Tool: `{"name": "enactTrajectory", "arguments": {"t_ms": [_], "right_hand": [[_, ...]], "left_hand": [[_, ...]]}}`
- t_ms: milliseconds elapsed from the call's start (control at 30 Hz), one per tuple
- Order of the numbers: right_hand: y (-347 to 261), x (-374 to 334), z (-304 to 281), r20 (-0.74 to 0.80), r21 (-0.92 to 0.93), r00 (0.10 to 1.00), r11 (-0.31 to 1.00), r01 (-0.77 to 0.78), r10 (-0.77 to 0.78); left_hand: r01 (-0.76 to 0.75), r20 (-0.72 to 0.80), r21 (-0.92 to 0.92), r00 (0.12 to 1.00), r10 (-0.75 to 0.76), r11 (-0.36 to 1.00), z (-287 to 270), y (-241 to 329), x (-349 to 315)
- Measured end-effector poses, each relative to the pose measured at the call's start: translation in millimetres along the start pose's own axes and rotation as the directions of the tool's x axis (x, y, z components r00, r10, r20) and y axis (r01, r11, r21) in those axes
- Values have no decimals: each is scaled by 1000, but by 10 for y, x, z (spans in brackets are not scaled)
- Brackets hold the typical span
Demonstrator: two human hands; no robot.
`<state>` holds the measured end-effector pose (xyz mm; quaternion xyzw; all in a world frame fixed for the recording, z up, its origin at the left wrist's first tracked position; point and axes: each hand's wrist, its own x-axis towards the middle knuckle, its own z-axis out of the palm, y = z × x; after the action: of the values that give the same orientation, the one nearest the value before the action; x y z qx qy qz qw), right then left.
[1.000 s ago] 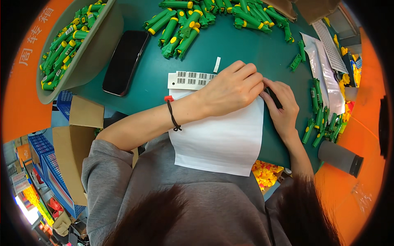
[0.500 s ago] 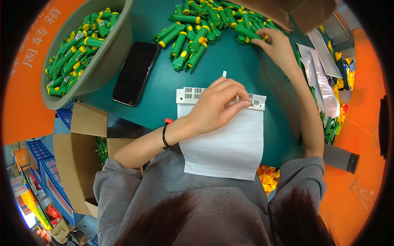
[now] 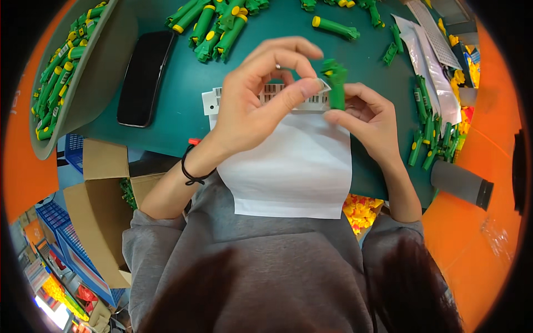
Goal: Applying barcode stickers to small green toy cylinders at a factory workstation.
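Observation:
My right hand (image 3: 371, 119) grips a green plastic tube (image 3: 337, 94), held upright above the upper right of a white sheet. Facing it, my left hand (image 3: 258, 91) pinches a small white sticker (image 3: 326, 85) between thumb and forefinger, close to the tube's side. Beneath both hands lies the white backing sheet (image 3: 288, 161), with a strip of barcode labels (image 3: 316, 104) along its far edge, partly covered by my left hand. More green tubes with yellow ends (image 3: 219, 30) are heaped at the far side of the table, and a single one (image 3: 335, 28) lies apart.
A grey-green tub (image 3: 105, 61) full of green tubes stands at the left, beside a black phone (image 3: 145, 77). At the right are silvery bags (image 3: 425, 72), more tubes (image 3: 425, 125) and a grey cylinder (image 3: 461, 183). An open cardboard box (image 3: 94, 222) sits lower left.
My right hand has come back from the far pile with a green tube. My left hand has risen off the label strip holding a sticker. The view has shifted.

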<state>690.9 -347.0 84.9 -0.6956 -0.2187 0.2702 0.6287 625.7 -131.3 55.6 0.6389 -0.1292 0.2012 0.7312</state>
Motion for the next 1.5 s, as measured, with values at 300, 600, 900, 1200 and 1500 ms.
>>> {"name": "enactTrajectory", "arguments": {"t_ms": [300,600,900,1200,1500], "right_hand": [[79,-140,142,137,-12,984,994,-111,111],[79,-147,239,195,347,974,922,-175,111],[174,-115,145,-72,121,995,990,78,-70],[184,-166,122,-41,159,998,986,47,-41],[369,37,-41,-77,365,996,929,63,-37]], "left_hand": [[9,70,-15,998,-8,1000,55,-17,21],[160,-202,-291,953,-224,943,247,176,81],[-72,-90,334,990,108,940,-67,245,75],[-69,149,622,988,-31,780,80,530,85],[-285,486,624,871,-76,728,434,252,-364]]}}
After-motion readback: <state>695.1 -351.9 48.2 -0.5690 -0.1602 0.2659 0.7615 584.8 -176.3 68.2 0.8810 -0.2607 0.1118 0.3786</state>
